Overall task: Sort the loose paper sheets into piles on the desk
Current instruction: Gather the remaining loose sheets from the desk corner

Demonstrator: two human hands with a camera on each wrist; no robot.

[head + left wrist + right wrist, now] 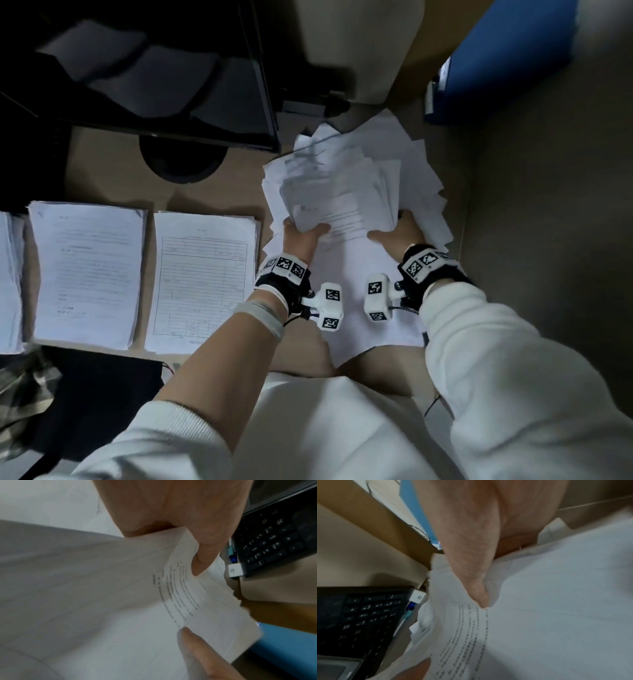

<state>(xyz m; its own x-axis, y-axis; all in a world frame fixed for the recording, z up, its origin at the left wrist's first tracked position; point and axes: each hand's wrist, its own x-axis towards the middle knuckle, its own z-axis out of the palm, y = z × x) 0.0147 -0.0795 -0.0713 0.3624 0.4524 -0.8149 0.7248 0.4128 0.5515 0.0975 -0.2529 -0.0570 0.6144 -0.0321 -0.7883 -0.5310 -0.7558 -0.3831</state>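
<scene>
- Hands deep in the loose paper sheets [346,192], heaped just right of the form pile [202,281] on the desk [102,164].
- Left hand [303,236] pinching a printed sheet [342,219], thumb on top, fingers beneath; right hand [399,231] gripping the same sheaf at its other edge.
- Step in hand, by the look of it: lifting a sheet or a few out of the heap for sorting.
- Next move likely calls for reading the heading, then carrying it left to the form pile or to the text pile [87,270] beyond.
- Third pile [10,281] further left, cut off by the frame.
- Print too blurred to read; count of sheets gripped impossible to tell.
</scene>
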